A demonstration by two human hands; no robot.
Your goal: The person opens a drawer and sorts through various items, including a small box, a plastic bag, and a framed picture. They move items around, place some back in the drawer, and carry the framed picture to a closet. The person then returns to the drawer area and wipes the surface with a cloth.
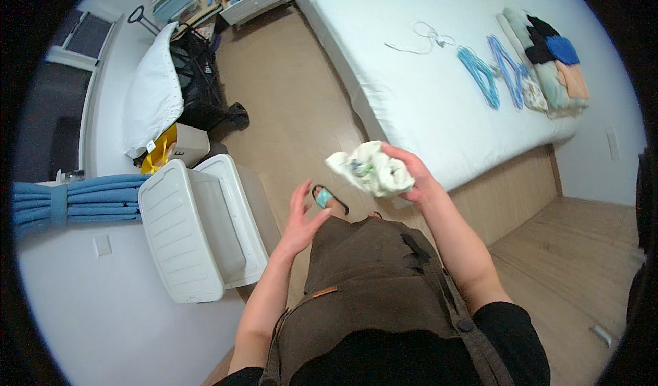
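My right hand (413, 172) grips a bundled piece of pale cream fabric (375, 172) with a blue and green print on it. The bundle is held in the air, near the front corner of the bed. Left of it, my left hand (302, 220) hangs over the floor with its fingers apart and nothing in them. On the white-sheeted bed (411, 98) lie a bunch of teal hangers (479, 76), a bunch of blue-violet hangers (508, 71) and a white cable (416, 52). Folded clothes (552, 62) in several colours sit against the wall beyond the hangers.
At the left stand white plastic storage bins (231, 221), with a lid (177, 237) tilted upright on them. Beyond are a yellow-lined box (180, 147), a black folding wagon (198, 80) and a white cushion-like pad (154, 88). A drawer (257, 3) is pulled out at the far end.
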